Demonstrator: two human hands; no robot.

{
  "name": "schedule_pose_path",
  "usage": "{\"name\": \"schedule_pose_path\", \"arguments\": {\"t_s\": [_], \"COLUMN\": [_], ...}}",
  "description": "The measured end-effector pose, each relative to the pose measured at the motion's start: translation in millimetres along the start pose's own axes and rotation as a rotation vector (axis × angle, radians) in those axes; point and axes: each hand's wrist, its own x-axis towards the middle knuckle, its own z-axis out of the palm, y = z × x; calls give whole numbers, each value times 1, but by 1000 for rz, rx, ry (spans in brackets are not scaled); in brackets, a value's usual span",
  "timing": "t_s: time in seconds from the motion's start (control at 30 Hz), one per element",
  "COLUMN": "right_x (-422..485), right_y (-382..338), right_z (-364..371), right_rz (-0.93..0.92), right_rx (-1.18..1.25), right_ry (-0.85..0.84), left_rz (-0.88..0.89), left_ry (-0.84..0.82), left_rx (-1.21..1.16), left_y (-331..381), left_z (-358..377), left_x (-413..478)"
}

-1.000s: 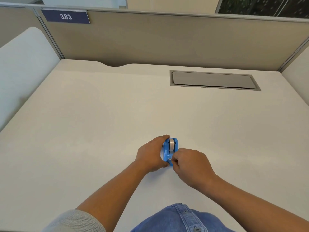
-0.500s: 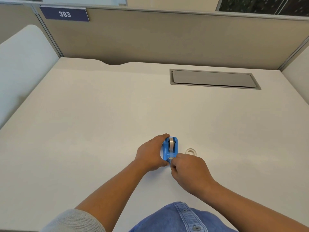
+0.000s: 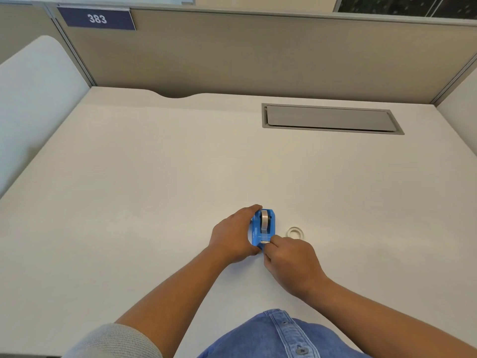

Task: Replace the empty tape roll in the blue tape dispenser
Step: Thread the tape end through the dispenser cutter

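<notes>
Near the front edge of the table [image 3: 129,202], about midway along it, our left hand [image 3: 233,235] wraps the left side of the blue tape dispenser [image 3: 258,229], fingers curled over its far end and thumb side toward us. We judge this hold is there to pin the light plastic body to the table so it does not slide while the tape is drawn forward. A tape roll [image 3: 265,218] sits upright in the dispenser's cradle, and a strip runs from it down toward the cutter end nearest us, so the fresh roll looks already seated.

Our right hand [image 3: 290,262] comes in from the near right, wrist low and forearm angled across the front edge. Its fingers are pinched together at the cutter end, apparently on the tape's free end, though the tape there is too small for us to be sure. We read this as threading or pressing the end onto the blade.

Just right of the dispenser, apart from both hands, the empty core [image 3: 295,232] lies flat on the table.
</notes>
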Motion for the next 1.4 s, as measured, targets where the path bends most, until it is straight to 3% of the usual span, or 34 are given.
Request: {"name": "schedule_pose_path", "arguments": {"t_s": [0.23, 0.37, 0.47, 0.6, 0.77, 1.03, 1.4], "right_x": [-7, -14, -22, -26, -19, -5, 11], "right_y": [1, 4, 4, 8, 10, 14, 15], "right_z": [11, 19, 20, 19, 14, 9, 4], "right_rz": [-35, 45, 174, 487, 525, 603, 485], "right_rx": [22, 67, 212, 538, 782, 808, 480], "right_ry": [24, -12, -23, -16, 6, 43, -64], "left_rz": [2, 8, 5, 7, 31, 37, 35], "left_ry": [-1, -3, -4, -16, -35, -16, -11], "left_rx": [-6, -14, -1, 21, 60, 67, 63], "left_y": [-1, 0, -1, -3, -5, -4, -4], "left_z": [0, 0, 0, 0, -2, 0, -1], "left_x": [0, -1, -1, 0, 2, 1, 1]}}
